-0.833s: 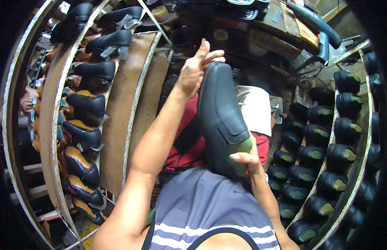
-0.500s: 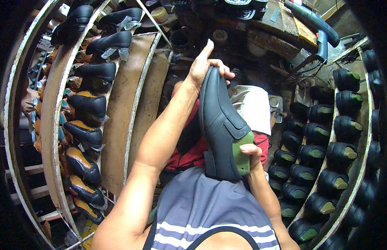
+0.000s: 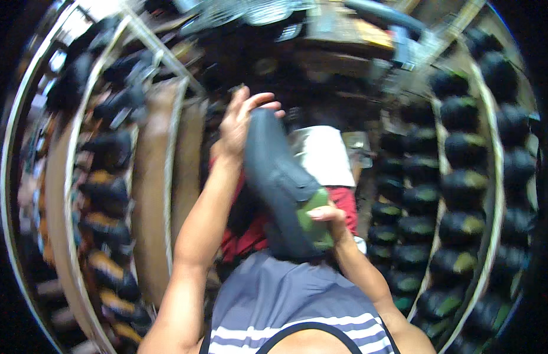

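Note:
A black leather shoe [image 3: 274, 171] is tilted above my lap, toe pointing away from me, with a green shoe last [image 3: 311, 215] filling its opening. My right hand [image 3: 333, 219] grips the heel end, its thumb pressed on the green last. At the toe, my left hand [image 3: 241, 121] holds the shoe, palm against its left side and fingers reaching round behind the tip. Part of that hand is hidden by the shoe, and the view is smeared by motion.
At the left, a rack [image 3: 147, 177] carries black shoes, several with orange-yellow parts. Another rack [image 3: 489, 135] on the right holds rows of black shoes on green lasts. A white cloth [image 3: 324, 156] lies over my knee. A heat gun [image 3: 398, 26] rests on the bench ahead.
The whole view has shifted and blurred as my head turned. Both hands and the shoe sit further left in the picture; my hold on the shoe looks much the same.

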{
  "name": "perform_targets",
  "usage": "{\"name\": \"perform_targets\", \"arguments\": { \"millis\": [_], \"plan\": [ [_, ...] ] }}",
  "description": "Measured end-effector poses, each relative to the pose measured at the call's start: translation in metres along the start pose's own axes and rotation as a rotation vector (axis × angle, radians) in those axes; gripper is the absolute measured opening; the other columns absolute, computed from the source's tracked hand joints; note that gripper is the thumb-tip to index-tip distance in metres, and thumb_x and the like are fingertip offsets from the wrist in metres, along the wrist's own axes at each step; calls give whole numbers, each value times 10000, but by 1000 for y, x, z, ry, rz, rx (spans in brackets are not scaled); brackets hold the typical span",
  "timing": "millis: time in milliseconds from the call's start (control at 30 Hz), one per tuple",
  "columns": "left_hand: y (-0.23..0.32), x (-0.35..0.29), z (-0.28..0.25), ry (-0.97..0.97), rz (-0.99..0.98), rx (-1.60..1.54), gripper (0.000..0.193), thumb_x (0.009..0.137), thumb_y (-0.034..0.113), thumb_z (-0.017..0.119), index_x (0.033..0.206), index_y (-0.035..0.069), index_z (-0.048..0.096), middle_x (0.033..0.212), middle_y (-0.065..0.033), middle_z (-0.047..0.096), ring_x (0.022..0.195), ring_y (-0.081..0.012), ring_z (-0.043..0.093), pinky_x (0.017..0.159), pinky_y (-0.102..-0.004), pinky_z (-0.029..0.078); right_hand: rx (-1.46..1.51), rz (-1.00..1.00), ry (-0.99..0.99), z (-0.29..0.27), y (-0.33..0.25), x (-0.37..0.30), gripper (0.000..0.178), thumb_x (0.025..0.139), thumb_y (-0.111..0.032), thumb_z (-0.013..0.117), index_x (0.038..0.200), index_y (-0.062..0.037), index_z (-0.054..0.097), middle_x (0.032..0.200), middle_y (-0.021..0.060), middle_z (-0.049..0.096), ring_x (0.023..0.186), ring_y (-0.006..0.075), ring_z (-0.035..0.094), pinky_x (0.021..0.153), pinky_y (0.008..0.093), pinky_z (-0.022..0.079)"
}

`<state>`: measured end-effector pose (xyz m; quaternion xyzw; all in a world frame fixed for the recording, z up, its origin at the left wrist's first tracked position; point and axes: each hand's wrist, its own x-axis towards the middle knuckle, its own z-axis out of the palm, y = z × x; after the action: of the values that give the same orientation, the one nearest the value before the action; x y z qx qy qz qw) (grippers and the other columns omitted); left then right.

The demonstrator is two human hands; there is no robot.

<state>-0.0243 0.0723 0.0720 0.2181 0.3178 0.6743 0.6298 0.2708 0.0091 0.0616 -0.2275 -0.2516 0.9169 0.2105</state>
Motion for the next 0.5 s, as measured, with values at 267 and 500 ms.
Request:
{"name": "perform_targets", "arguments": {
  "millis": [267, 500],
  "plan": [
    [-54, -77, 33, -227, -156, -295, 871, 1081, 545, 436, 1664, -78, 262, 1645, -301, 439, 1473, -473, 493, 1253, -642, 353, -252, -282, 27, 23, -44, -10, 637, 1048, -527, 650, 1483, -61, 635, 1443, 131, 669, 1263, 231, 646, 1052, 407, 512],
    [-79, -63, 101, 407, -103, -287, 697, 1075, 534, 464, 1569, 46, 530, 1592, -182, 555, 1435, -417, 538, 1242, -599, 380, -560, -707, 101, 19, -59, -103, 1124, 752, -394, 1005, 1600, 42, 409, 1502, 216, 576, 1412, 299, 538, 1209, 393, 412]
  ]
}}
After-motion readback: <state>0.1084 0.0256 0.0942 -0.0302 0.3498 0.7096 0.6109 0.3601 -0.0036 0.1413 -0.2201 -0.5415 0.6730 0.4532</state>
